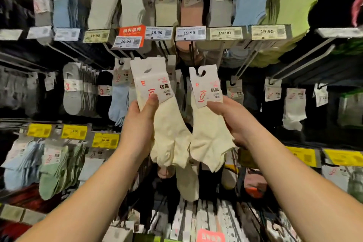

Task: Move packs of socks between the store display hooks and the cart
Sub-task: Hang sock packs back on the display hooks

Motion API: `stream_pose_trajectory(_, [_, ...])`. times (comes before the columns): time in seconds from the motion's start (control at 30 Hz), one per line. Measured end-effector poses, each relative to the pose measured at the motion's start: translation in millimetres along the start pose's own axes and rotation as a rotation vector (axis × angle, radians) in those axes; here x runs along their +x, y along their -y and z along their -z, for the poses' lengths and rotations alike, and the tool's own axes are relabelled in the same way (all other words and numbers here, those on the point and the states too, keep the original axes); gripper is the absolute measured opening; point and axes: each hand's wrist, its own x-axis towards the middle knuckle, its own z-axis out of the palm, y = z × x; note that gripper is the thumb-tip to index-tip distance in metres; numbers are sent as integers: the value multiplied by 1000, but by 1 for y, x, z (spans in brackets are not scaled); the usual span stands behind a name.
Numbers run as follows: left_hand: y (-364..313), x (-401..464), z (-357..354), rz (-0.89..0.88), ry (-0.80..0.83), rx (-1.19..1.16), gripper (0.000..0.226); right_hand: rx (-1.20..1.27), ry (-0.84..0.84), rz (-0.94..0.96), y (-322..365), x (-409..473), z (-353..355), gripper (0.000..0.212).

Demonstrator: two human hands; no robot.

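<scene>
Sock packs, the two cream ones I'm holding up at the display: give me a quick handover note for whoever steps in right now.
Left hand: grips the left cream sock pack, thumb on its card header.
Right hand: grips the right cream sock pack, thumb at the lower edge of its card.
Both packs are held up in front of the display hooks, off any hook; the right pack's hanger slot is empty.
The cart is not in view.
Done: one pack in each hand.
Left: I cannot tell whether they go onto a hook or into the cart; probably hang each by its card slot, or take both to the cart.
</scene>
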Motion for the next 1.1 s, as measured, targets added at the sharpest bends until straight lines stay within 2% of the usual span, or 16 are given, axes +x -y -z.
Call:
stream_pose_trajectory(0.2, [-8, 11, 4, 45, 44, -124, 17, -15, -36, 1, 14, 31, -17, 24])
stream_pose_trajectory(0.4, [-20, 13, 6, 14, 87, -120, 18, -85, -94, 88, 33, 63, -28, 28])
stream_pose_trajectory(0.6, [-26, 16, 9, 28, 130, -156, 24, -33, -76, 180, 32, 72, -34, 21])
stream_pose_trajectory(1.1, [-34, 15, 16, 56, 130, -235, 23, 123, -123, 148, 36, 78, -41, 20])
